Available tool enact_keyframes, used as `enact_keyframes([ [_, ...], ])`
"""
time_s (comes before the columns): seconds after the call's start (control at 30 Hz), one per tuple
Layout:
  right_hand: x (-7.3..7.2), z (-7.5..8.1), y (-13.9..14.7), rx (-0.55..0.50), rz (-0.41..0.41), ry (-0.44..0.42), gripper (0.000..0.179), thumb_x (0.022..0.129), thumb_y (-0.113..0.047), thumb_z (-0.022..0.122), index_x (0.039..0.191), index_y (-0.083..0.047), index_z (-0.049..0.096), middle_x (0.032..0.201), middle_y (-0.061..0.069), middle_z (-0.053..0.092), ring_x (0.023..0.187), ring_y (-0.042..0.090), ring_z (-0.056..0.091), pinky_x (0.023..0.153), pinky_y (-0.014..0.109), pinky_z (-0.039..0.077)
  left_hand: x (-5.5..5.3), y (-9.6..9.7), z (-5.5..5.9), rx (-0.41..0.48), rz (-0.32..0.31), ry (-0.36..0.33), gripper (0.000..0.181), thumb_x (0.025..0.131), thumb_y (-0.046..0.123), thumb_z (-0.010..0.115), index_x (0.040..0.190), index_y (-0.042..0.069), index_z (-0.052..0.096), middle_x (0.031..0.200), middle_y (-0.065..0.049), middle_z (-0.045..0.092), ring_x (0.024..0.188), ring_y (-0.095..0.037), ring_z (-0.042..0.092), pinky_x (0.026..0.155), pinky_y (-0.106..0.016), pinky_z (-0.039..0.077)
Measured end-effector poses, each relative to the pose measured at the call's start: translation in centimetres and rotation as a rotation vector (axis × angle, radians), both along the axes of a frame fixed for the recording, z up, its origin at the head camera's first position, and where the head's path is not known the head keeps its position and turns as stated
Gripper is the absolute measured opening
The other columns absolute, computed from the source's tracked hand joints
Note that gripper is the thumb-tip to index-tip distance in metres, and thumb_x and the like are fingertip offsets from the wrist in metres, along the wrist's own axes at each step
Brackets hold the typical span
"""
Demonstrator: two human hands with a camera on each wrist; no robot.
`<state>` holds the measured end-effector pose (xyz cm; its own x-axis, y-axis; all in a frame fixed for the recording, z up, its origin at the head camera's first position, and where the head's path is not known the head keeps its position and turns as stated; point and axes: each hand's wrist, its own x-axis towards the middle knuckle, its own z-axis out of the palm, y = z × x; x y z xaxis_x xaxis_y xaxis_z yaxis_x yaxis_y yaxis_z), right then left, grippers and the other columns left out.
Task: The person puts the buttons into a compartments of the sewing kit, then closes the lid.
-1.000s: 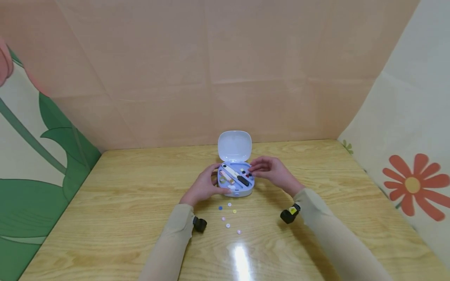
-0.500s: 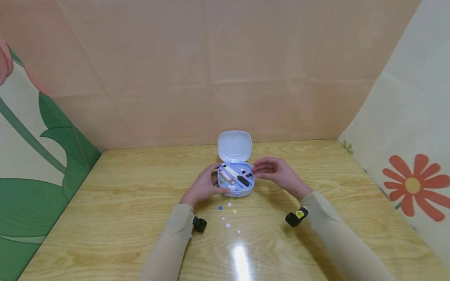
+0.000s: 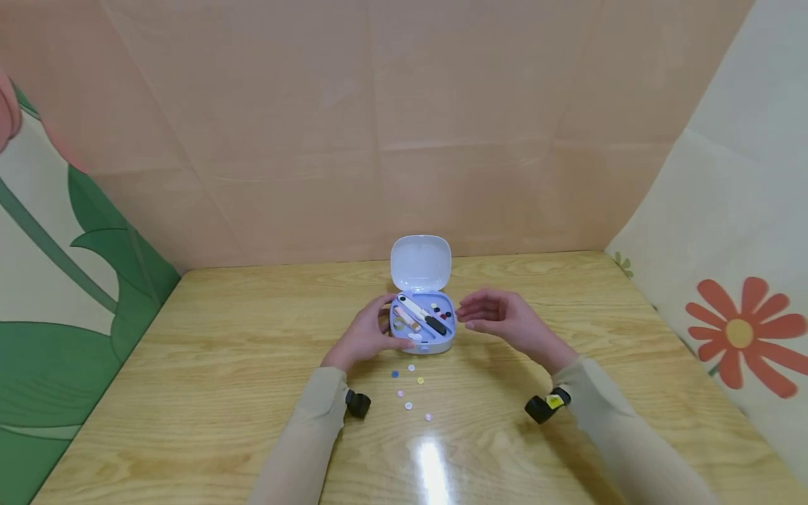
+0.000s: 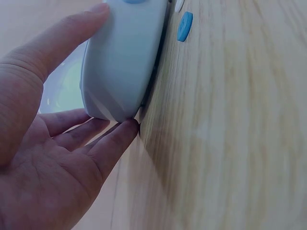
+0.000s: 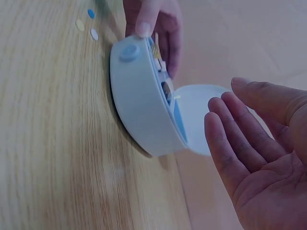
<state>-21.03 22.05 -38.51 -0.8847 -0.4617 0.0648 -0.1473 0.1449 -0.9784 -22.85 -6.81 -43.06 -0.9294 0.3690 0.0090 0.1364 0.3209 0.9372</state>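
Note:
A pale blue sewing box stands on the table with its white lid raised at the back. In its tray lie a long white tool with a black end, small dark and light buttons and a pinkish strip. My left hand holds the box's left side, the thumb on the front wall and the fingertips at the side, as the left wrist view shows. Just right of the box, my right hand is apart from it, fingers loosely bent and the palm bare in the right wrist view.
Several loose buttons lie on the wooden table before the box, among them a blue button, a yellow button and a pink button. A plain backdrop rises behind the table's far edge.
My right hand has drawn back from the tray's right compartment, moving right and slightly toward me. The left hand and the box have stayed in place.

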Motion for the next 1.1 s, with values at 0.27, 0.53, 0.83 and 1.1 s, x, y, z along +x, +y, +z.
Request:
enact_keyframes([
  [0.27,1.6,0.4,-0.2,-0.016,0.066,-0.001,0.039,0.086,-0.003,0.07,0.12,0.007,0.055,0.118,0.03,0.058,0.11,0.047,0.054,0.089,0.035,0.054,0.1,-0.1,0.1,0.007,-0.009,0.001,0.091,0.066,0.011,0.089,0.142,0.009,0.039,0.136,-0.005,0.045,0.124,-0.023,0.046,0.097,-0.022,0.046],
  [0.53,2.7,0.6,-0.6,0.018,0.107,-0.038,0.04,0.087,-0.005,0.07,0.122,0.006,0.055,0.119,0.029,0.057,0.111,0.048,0.052,0.089,0.035,0.054,0.3,-0.1,0.4,-0.002,-0.016,0.013,0.09,0.067,0.012,0.088,0.142,0.009,0.039,0.136,-0.006,0.045,0.123,-0.023,0.046,0.097,-0.022,0.046],
  [0.83,3.9,0.5,-1.2,0.023,0.161,-0.065,0.036,0.087,-0.005,0.069,0.12,0.004,0.057,0.118,0.027,0.058,0.112,0.048,0.052,0.089,0.04,0.054,0.3,-0.1,0.3,-0.005,-0.01,0.007,0.09,0.067,0.013,0.088,0.142,0.01,0.039,0.136,-0.005,0.045,0.123,-0.023,0.046,0.095,-0.022,0.047],
  [1.1,4.8,0.2,-2.2,0.022,0.224,-0.036,0.031,0.086,0.0,0.068,0.116,0.003,0.06,0.113,0.026,0.06,0.109,0.049,0.052,0.088,0.038,0.054,0.3,0.0,0.3,0.002,-0.009,0.002,0.089,0.067,0.01,0.088,0.142,0.009,0.039,0.137,-0.007,0.045,0.124,-0.025,0.046,0.096,-0.024,0.047],
])
